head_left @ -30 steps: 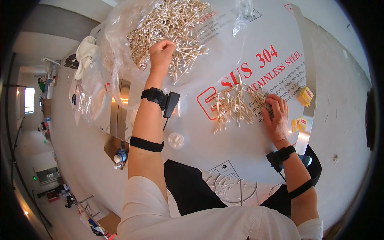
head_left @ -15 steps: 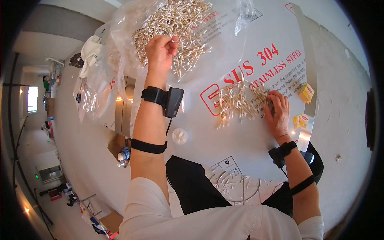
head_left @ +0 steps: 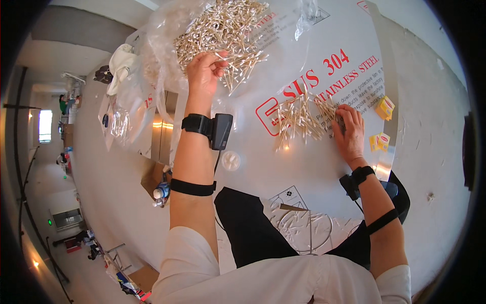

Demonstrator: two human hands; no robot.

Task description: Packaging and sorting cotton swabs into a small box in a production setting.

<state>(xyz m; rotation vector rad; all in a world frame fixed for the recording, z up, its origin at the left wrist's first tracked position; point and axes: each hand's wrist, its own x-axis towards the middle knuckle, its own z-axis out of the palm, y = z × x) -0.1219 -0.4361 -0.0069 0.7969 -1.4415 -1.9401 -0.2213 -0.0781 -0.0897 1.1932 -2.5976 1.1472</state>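
Pick lightly at the cotton-swab heap (head_left: 217,30) with the left hand (head_left: 206,73), fingers curled, while the right hand (head_left: 350,134), fingers bent, steadies the smaller swab pile (head_left: 298,117) right of the heap, both grips unclear.

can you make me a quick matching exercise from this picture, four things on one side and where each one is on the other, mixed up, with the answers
Things
1. left hand
2. right hand
3. round clear tub
4. yellow boxes

Places
A. near the right edge of the table
B. at the near side of the large swab heap
C. just right of the left forearm
D. at the right end of the smaller swab pile

Right pairs: 1-B, 2-D, 3-C, 4-A
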